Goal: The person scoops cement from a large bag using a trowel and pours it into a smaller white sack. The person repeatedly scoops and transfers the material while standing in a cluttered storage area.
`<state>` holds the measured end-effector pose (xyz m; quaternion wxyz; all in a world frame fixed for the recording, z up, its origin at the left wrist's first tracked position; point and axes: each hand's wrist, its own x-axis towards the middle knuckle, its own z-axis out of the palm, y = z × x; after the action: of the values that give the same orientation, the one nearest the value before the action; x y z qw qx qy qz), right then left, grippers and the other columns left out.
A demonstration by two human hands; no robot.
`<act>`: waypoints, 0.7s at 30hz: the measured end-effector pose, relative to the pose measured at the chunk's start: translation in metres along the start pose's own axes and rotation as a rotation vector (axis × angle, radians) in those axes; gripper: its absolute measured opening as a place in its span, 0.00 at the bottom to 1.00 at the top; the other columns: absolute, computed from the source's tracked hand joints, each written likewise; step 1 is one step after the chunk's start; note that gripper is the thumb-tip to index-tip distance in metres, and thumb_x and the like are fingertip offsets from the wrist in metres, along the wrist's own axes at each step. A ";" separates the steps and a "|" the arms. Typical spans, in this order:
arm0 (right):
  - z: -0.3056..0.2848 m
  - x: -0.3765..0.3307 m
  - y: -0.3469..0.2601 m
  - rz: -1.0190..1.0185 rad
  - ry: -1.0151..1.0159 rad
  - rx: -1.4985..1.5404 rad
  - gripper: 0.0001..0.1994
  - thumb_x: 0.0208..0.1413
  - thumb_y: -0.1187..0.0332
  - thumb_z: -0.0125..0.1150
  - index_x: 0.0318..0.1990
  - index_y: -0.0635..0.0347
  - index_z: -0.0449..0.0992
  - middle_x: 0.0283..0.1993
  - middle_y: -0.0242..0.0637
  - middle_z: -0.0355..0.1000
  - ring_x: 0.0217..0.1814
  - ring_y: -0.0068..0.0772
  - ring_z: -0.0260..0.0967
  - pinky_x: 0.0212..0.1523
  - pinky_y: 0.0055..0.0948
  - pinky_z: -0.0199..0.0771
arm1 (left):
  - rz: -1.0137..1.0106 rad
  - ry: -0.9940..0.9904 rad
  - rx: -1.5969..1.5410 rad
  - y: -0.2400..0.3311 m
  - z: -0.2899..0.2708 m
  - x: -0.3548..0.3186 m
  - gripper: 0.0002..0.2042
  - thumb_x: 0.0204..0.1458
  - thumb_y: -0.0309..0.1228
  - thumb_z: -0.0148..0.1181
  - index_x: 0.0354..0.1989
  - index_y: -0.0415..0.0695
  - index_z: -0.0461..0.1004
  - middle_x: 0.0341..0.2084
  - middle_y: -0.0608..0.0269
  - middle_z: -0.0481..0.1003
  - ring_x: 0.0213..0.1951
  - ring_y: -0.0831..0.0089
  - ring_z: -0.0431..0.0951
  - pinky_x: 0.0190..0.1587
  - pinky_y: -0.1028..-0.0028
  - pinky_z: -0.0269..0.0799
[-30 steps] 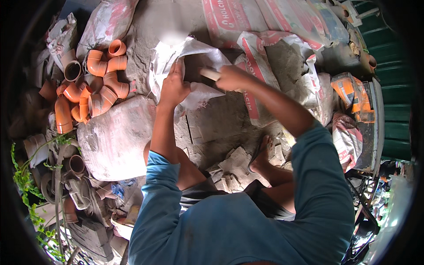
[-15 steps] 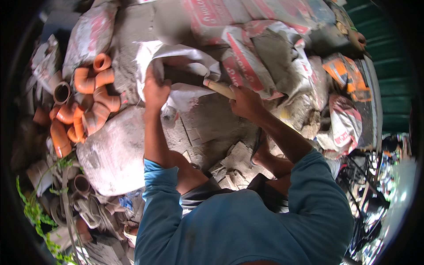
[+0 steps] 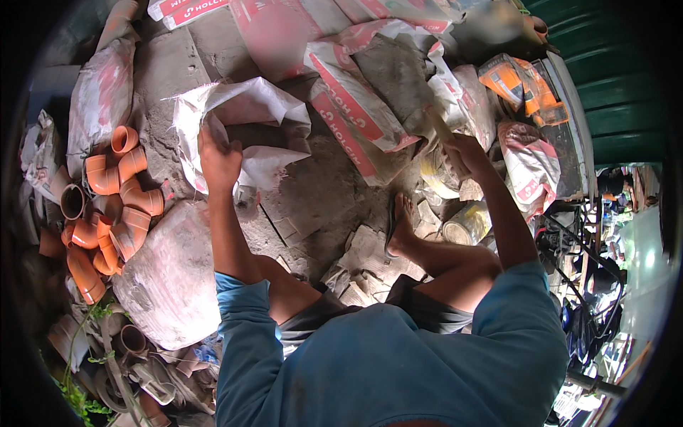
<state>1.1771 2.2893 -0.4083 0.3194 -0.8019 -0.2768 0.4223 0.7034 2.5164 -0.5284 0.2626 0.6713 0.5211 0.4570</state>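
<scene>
My left hand (image 3: 220, 158) is closed on the near left rim of a white woven sack (image 3: 274, 107), which stands with its mouth gaping and a dark inside. Further right, my right hand (image 3: 466, 153) grips what looks like a trowel (image 3: 440, 127) by its pale wooden handle. Its head points into the torn-open cement bag (image 3: 348, 99) and cannot be told from the grey powder (image 3: 391, 75) there. This red-and-white bag lies just right of the sack.
Orange pipe elbows (image 3: 131, 231) are heaped at the left, beside a dusty full sack (image 3: 171, 277). On the right are an orange bag (image 3: 523, 85), a small red-and-white sack (image 3: 528, 167) and a dirty tin (image 3: 466, 224). Cardboard scraps (image 3: 366, 260) lie near my sandalled foot (image 3: 402, 224).
My right hand has moved right with the trowel, from the white sack's mouth to the open cement bag. My left hand stays on the sack's rim. The view has shifted.
</scene>
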 end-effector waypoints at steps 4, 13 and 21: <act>0.014 0.059 0.017 0.079 0.127 0.046 0.14 0.58 0.63 0.61 0.39 0.68 0.74 0.25 0.39 0.73 0.21 0.33 0.72 0.20 0.35 0.73 | 0.035 0.007 0.074 0.009 0.006 -0.001 0.33 0.41 0.24 0.62 0.60 0.28 0.64 0.54 0.36 0.68 0.58 0.40 0.69 0.61 0.56 0.65; 0.039 0.084 0.005 0.250 -0.073 0.209 0.18 0.60 0.61 0.59 0.48 0.68 0.70 0.35 0.45 0.74 0.29 0.38 0.76 0.28 0.36 0.80 | 0.084 -0.017 0.112 0.009 -0.006 -0.009 0.35 0.41 0.25 0.61 0.64 0.36 0.62 0.55 0.36 0.68 0.58 0.39 0.69 0.60 0.55 0.67; 0.196 0.067 -0.012 -0.750 0.255 -0.777 0.23 0.60 0.50 0.54 0.43 0.67 0.72 0.46 0.55 0.74 0.48 0.55 0.74 0.48 0.51 0.74 | 0.109 -0.067 0.229 0.020 -0.017 -0.025 0.36 0.42 0.18 0.51 0.67 0.37 0.59 0.59 0.32 0.65 0.59 0.37 0.68 0.60 0.54 0.68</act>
<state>1.0407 2.3992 -0.5190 0.1597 -0.7521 -0.6377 0.0461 0.6967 2.4845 -0.5123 0.1762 0.7392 0.5234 0.3855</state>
